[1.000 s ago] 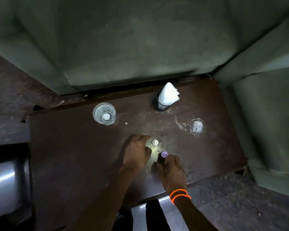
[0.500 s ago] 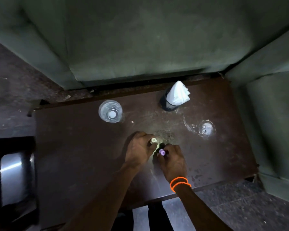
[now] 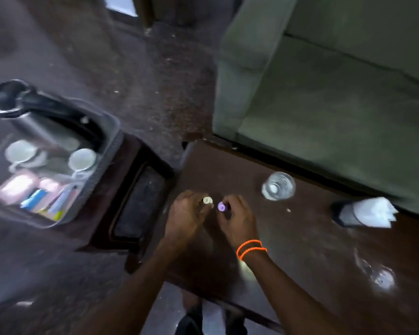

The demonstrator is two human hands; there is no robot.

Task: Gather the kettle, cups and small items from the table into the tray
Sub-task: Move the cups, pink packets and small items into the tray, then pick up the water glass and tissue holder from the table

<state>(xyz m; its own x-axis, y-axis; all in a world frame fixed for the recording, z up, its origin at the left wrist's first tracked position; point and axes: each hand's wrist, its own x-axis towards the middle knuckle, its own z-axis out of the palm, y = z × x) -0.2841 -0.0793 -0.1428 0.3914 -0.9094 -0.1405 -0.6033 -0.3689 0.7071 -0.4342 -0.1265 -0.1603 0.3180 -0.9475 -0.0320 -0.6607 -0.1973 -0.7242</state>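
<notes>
Small items are what both hands are on right now. The left hand [image 3: 186, 217] has its grip pinched around a little bottle with a pale cream cap [image 3: 207, 200], and the right hand [image 3: 237, 218] — the one with two orange bands [image 3: 250, 249] on the wrist — has its grip closed around a similar little bottle with a purple cap [image 3: 221, 206]. Both hands sit side by side, nearly touching, over the left end of the dark brown desk [image 3: 300, 250]. Can't tell if the bottles are lifted clear of the surface or just resting on it, since the fingers hide everything below the caps.

Over to the left, well apart from the hands, the grey tray [image 3: 99, 170] sits on a low dark side table [image 3: 136, 201]. It's pretty blurry, but the steel kettle [image 3: 34, 112] with its black handle is lying across the far end, two white cups [image 3: 81, 159] are in the middle, and some pink and blue packets [image 3: 34, 197] fill the near end.

Still out on the desk: a clear glass [image 3: 278, 186] near the sofa-side edge, a dark holder stuffed with white napkins [image 3: 365, 212] further right, and another clear glass [image 3: 382, 278] toward the near right — that one is hard to make out. A green sofa [image 3: 336, 93] runs along the far side.
</notes>
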